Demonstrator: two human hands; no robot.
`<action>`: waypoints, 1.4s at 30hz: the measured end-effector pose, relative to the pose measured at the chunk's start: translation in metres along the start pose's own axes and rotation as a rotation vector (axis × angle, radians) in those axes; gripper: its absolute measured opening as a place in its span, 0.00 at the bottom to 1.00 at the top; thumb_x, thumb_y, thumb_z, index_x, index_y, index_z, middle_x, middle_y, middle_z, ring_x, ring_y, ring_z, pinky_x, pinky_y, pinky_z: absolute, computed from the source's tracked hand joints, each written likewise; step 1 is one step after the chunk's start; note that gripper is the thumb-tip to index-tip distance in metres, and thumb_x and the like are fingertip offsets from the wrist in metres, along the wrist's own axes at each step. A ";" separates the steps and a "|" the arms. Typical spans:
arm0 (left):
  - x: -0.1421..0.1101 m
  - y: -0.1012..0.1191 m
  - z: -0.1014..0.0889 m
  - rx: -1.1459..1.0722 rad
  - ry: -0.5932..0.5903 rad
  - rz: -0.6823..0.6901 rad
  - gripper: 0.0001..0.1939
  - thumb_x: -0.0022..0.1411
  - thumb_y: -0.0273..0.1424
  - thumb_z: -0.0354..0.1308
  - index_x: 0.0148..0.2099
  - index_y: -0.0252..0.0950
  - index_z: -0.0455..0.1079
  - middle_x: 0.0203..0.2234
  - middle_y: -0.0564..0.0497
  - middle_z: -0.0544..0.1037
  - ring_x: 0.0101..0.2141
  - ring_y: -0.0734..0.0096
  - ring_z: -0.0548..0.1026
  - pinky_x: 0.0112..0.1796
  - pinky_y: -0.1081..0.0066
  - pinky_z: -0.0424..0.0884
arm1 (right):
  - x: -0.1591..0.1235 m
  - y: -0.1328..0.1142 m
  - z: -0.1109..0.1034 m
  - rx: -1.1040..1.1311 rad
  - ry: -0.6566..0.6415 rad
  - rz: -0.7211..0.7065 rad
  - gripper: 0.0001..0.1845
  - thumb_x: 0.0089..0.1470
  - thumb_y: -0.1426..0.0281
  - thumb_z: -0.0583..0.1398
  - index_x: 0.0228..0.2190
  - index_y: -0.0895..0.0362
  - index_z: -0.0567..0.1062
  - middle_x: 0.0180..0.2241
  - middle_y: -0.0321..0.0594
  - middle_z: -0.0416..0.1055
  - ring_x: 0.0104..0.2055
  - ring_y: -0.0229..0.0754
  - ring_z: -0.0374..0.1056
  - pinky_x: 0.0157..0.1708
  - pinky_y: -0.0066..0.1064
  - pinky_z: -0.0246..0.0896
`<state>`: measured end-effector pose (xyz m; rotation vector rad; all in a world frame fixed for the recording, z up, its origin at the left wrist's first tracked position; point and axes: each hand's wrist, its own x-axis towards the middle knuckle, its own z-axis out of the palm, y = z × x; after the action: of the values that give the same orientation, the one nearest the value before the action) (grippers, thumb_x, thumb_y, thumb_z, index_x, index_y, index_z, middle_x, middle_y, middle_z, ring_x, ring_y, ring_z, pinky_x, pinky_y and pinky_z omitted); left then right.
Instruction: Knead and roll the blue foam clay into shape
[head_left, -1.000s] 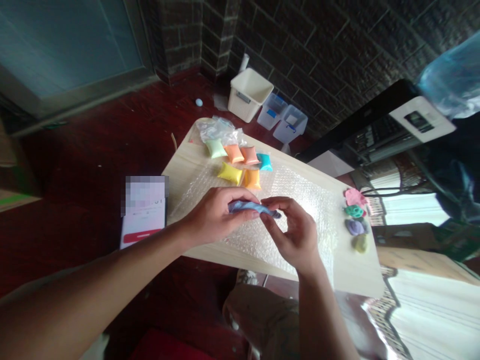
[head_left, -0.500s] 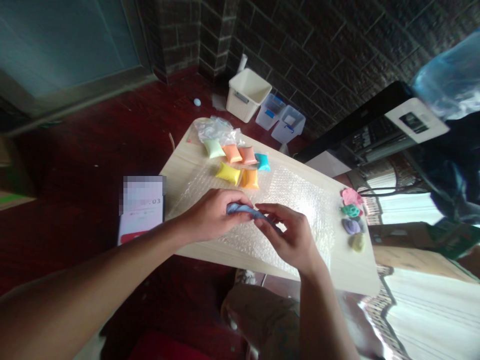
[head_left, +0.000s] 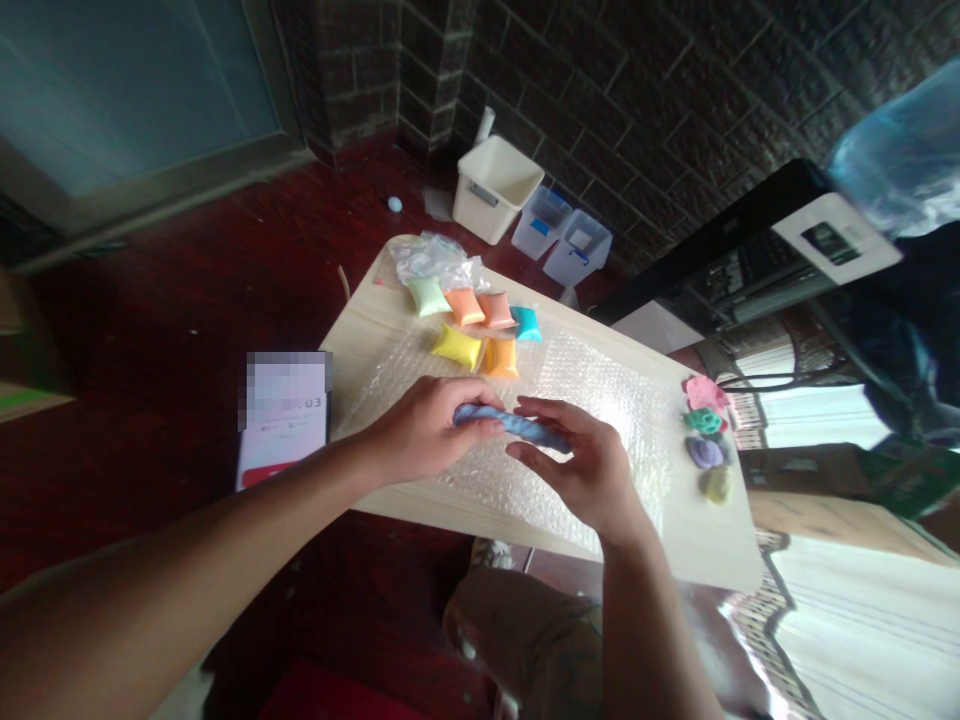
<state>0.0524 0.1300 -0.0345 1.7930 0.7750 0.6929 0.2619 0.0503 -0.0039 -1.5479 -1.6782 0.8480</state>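
A stretched roll of blue clay point(head_left: 517, 424) runs between both my hands above a sheet of bubble wrap point(head_left: 600, 400) on a light wooden board point(head_left: 705, 545). My left hand point(head_left: 424, 430) is closed on the roll's left end, thumb over it. My right hand point(head_left: 581, 460) grips the right end with fingers curled around it. Several small bright clay packets point(head_left: 472, 325) in green, orange, yellow and blue lie at the board's far end, next to a crumpled clear bag point(head_left: 435, 258).
Small shaped clay pieces point(head_left: 705, 440) in pink, green, purple and yellow sit along the board's right edge. A phone point(head_left: 283, 415) leans at the board's left. A cream bin point(head_left: 496, 188) and clear boxes point(head_left: 562, 235) stand by the brick wall. My knee point(head_left: 517, 620) is under the board.
The blue clay has been drawn out a little longer and lower toward the bubble wrap. My right hand's fingers have shifted from a fingertip pinch to lying along the roll.
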 end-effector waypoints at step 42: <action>0.000 -0.003 -0.004 -0.404 -0.422 -0.231 0.15 0.65 0.40 0.64 0.40 0.31 0.80 0.28 0.47 0.82 0.29 0.70 0.78 0.30 0.73 0.72 | -0.002 0.003 -0.014 0.052 -0.187 0.069 0.12 0.56 0.63 0.71 0.41 0.55 0.85 0.36 0.40 0.85 0.35 0.43 0.80 0.35 0.33 0.76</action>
<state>0.0486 0.1331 -0.0366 1.3860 0.5013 0.2754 0.2754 0.0488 0.0012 -1.5381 -1.7260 1.0937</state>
